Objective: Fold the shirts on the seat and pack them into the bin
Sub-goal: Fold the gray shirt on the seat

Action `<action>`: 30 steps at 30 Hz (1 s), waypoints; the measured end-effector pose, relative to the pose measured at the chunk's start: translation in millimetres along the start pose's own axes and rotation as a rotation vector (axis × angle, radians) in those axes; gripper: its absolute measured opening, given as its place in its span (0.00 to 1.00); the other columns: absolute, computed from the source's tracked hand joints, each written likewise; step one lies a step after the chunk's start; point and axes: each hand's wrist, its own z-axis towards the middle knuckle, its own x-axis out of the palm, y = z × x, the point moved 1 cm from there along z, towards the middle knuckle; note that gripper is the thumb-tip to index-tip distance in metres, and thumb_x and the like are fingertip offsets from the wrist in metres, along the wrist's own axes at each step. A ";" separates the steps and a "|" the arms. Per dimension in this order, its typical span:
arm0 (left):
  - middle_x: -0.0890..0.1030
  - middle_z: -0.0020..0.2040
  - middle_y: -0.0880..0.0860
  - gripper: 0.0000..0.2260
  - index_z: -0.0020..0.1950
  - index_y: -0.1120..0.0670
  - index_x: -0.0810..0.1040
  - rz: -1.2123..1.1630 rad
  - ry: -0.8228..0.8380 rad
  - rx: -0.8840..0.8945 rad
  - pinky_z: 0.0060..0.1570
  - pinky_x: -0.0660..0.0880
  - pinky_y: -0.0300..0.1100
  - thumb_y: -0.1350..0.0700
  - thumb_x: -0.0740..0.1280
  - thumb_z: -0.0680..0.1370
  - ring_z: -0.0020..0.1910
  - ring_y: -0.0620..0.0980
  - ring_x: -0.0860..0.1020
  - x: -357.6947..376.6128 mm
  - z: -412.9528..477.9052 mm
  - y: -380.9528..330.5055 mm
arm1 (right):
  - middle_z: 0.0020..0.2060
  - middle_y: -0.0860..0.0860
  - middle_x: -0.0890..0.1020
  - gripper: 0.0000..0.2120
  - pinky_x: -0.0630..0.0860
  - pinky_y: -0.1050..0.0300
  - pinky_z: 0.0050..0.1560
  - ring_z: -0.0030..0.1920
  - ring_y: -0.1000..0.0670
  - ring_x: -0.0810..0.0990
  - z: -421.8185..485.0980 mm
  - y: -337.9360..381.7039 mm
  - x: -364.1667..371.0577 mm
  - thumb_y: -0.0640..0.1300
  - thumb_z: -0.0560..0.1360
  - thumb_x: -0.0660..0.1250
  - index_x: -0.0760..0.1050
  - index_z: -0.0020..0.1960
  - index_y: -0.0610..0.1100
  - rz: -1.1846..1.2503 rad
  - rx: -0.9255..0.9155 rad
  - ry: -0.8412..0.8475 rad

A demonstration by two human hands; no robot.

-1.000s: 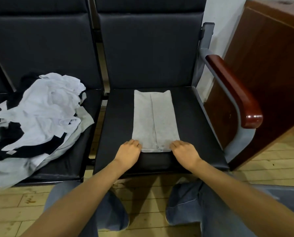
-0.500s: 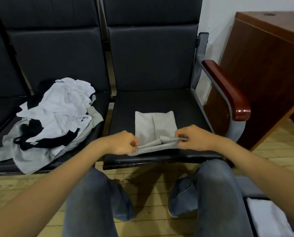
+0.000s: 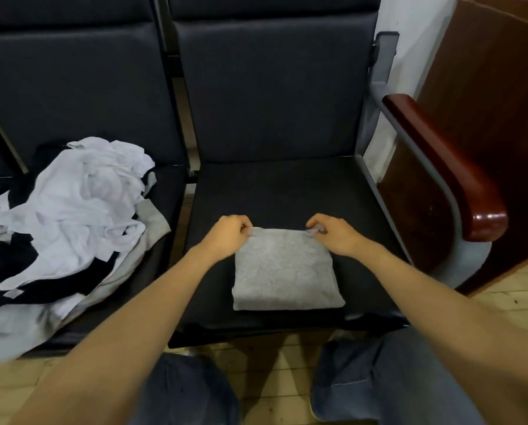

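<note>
Folded grey shirt (image 3: 284, 271) on the bench (image 3: 271, 185), a hand clamped on each far corner.

We record a black padded bench filling most of the view, with a dark wooden cabinet (image 3: 486, 118) just beside its right end. On the left seat pad lies a loose heap of shirts (image 3: 72, 216), white, black and grey, none of them folded. A red-brown armrest (image 3: 446, 167) bounds the right seat pad. On the front half of that pad the grey shirt lies flat, folded to a compact rectangle, well apart from the heap. The left hand (image 3: 225, 234) pinches the shirt's far left corner with curled fingers. The right hand (image 3: 336, 236) pinches the far right corner in the same manner. Both forearms reach in over the bench's near edge.
</note>
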 end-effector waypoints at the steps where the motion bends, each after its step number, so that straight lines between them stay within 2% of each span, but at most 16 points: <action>1: 0.80 0.50 0.54 0.09 0.54 0.58 0.79 -0.018 -0.041 -0.008 0.47 0.73 0.41 0.59 0.61 0.80 0.48 0.52 0.78 14.1 3.3 6.2 | 0.57 0.46 0.78 0.14 0.72 0.60 0.50 0.55 0.48 0.77 3.9 -8.2 8.4 0.40 0.79 0.62 0.72 0.64 0.45 0.043 0.044 -0.037; 3: 0.79 0.52 0.56 0.08 0.55 0.58 0.79 -0.090 -0.155 -0.028 0.48 0.72 0.39 0.58 0.62 0.80 0.50 0.53 0.78 33.9 6.6 17.0 | 0.60 0.46 0.76 0.18 0.70 0.61 0.51 0.59 0.47 0.75 6.9 -20.2 20.7 0.39 0.78 0.62 0.70 0.67 0.44 0.145 0.075 -0.147; 6: 0.77 0.54 0.52 0.16 0.63 0.56 0.73 -0.362 -0.307 -0.209 0.51 0.70 0.39 0.51 0.64 0.79 0.52 0.48 0.76 34.7 2.6 24.5 | 0.60 0.50 0.73 0.25 0.71 0.65 0.47 0.56 0.50 0.75 3.2 -29.7 25.3 0.42 0.77 0.66 0.64 0.72 0.47 0.288 0.071 -0.279; 8: 0.76 0.53 0.50 0.20 0.66 0.56 0.68 -0.551 -0.272 -0.355 0.55 0.73 0.44 0.48 0.65 0.78 0.53 0.49 0.77 33.0 -5.9 25.5 | 0.59 0.52 0.72 0.27 0.69 0.69 0.40 0.52 0.54 0.74 -3.4 -30.5 23.6 0.43 0.77 0.67 0.61 0.73 0.47 0.334 0.110 -0.327; 9: 0.76 0.52 0.50 0.21 0.65 0.56 0.67 -0.633 -0.233 -0.409 0.56 0.75 0.47 0.48 0.67 0.77 0.53 0.51 0.78 33.2 -12.0 24.6 | 0.57 0.52 0.73 0.27 0.69 0.69 0.39 0.51 0.54 0.74 -7.3 -30.6 23.1 0.43 0.77 0.67 0.62 0.73 0.47 0.339 0.133 -0.340; 10: 0.76 0.52 0.51 0.21 0.64 0.56 0.66 -0.703 -0.183 -0.456 0.54 0.76 0.48 0.49 0.68 0.76 0.52 0.51 0.78 33.0 -20.0 23.0 | 0.55 0.52 0.75 0.26 0.69 0.67 0.41 0.50 0.55 0.74 -11.6 -31.1 22.9 0.44 0.77 0.67 0.62 0.72 0.46 0.336 0.154 -0.346; 13: 0.78 0.53 0.52 0.16 0.58 0.55 0.70 -0.786 0.006 -0.501 0.42 0.76 0.41 0.53 0.71 0.75 0.49 0.48 0.79 33.3 -43.1 15.0 | 0.43 0.55 0.77 0.23 0.74 0.59 0.49 0.50 0.53 0.77 -18.5 -30.1 23.2 0.44 0.76 0.68 0.66 0.69 0.44 0.334 0.180 -0.336; 15: 0.79 0.51 0.50 0.12 0.57 0.53 0.73 -0.723 0.014 -0.423 0.42 0.76 0.40 0.55 0.70 0.75 0.48 0.47 0.79 35.2 -52.4 11.2 | 0.40 0.57 0.77 0.20 0.76 0.58 0.50 0.49 0.52 0.79 -20.5 -27.7 23.4 0.42 0.76 0.68 0.68 0.67 0.45 0.354 0.161 -0.336; 19: 0.77 0.46 0.48 0.11 0.59 0.51 0.71 -0.474 -0.185 -0.304 0.38 0.72 0.35 0.55 0.65 0.78 0.43 0.43 0.75 44.2 -55.1 9.3 | 0.47 0.54 0.77 0.16 0.69 0.70 0.39 0.44 0.60 0.75 -21.0 -25.6 23.1 0.42 0.77 0.66 0.69 0.64 0.47 0.385 0.125 -0.417; 21: 0.77 0.50 0.51 0.15 0.64 0.54 0.68 -0.439 -0.205 -0.318 0.39 0.71 0.36 0.53 0.64 0.79 0.45 0.46 0.75 52.1 -52.7 9.9 | 0.50 0.52 0.77 0.18 0.68 0.69 0.42 0.47 0.56 0.76 -19.9 -26.8 27.3 0.43 0.77 0.66 0.69 0.66 0.45 0.370 0.166 -0.404; 22: 0.75 0.57 0.54 0.19 0.68 0.55 0.65 -0.427 -0.206 -0.333 0.44 0.73 0.39 0.52 0.63 0.79 0.51 0.49 0.76 55.6 -53.1 9.3 | 0.53 0.51 0.77 0.20 0.69 0.67 0.45 0.50 0.54 0.76 -20.4 -26.6 29.2 0.44 0.77 0.66 0.68 0.68 0.45 0.348 0.187 -0.407; 24: 0.67 0.68 0.57 0.26 0.73 0.57 0.59 -0.242 -0.301 -0.264 0.55 0.73 0.47 0.47 0.61 0.80 0.62 0.54 0.71 60.8 -56.1 7.6 | 0.60 0.49 0.75 0.22 0.71 0.60 0.53 0.56 0.52 0.74 -21.2 -24.4 31.0 0.44 0.78 0.65 0.66 0.70 0.44 0.218 0.135 -0.502; 27: 0.65 0.71 0.60 0.24 0.72 0.60 0.64 0.063 -0.470 0.063 0.65 0.68 0.52 0.46 0.55 0.81 0.68 0.57 0.66 64.7 -58.4 -4.1 | 0.60 0.46 0.76 0.15 0.73 0.52 0.61 0.61 0.46 0.73 -27.5 -7.0 40.7 0.41 0.79 0.62 0.72 0.65 0.41 -0.074 -0.155 -0.623; 28: 0.66 0.71 0.60 0.23 0.71 0.60 0.65 0.109 -0.457 0.124 0.67 0.66 0.52 0.47 0.53 0.81 0.70 0.57 0.66 68.4 -55.4 -6.5 | 0.57 0.44 0.78 0.13 0.75 0.48 0.59 0.59 0.44 0.76 -28.3 -0.7 50.3 0.41 0.78 0.61 0.76 0.61 0.39 -0.167 -0.246 -0.635; 30: 0.67 0.72 0.59 0.26 0.72 0.60 0.66 0.224 -0.355 0.163 0.71 0.59 0.51 0.45 0.46 0.82 0.72 0.56 0.65 77.7 -48.6 -8.5 | 0.56 0.42 0.81 0.20 0.77 0.45 0.58 0.57 0.41 0.79 -27.5 6.4 71.1 0.48 0.77 0.55 0.78 0.59 0.38 -0.344 -0.271 -0.586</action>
